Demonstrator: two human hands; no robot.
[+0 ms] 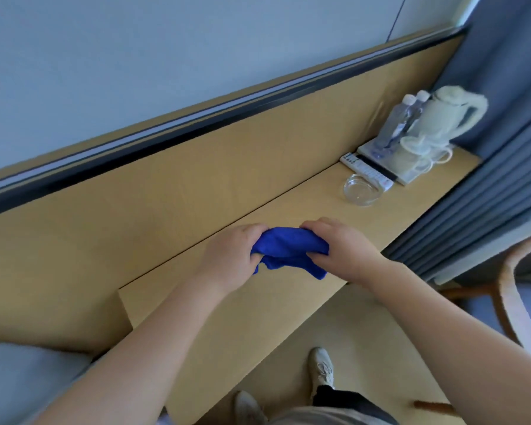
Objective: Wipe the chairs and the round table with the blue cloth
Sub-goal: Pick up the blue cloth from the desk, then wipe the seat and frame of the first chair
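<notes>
A bunched blue cloth (288, 251) hangs just above a light wooden shelf (227, 308), held between both hands. My left hand (230, 256) grips its left end with curled fingers. My right hand (341, 250) grips the right end the same way. Part of a chair (515, 299) with a pale curved wooden back shows at the right edge. The round table is out of view.
At the shelf's far right end stand a white kettle (451, 115), two water bottles (402, 121), a tray (380, 167), a remote (365, 170) and a glass ashtray (362, 190). Blue-grey curtains (488, 179) hang on the right. My shoes (321, 369) are on the floor below.
</notes>
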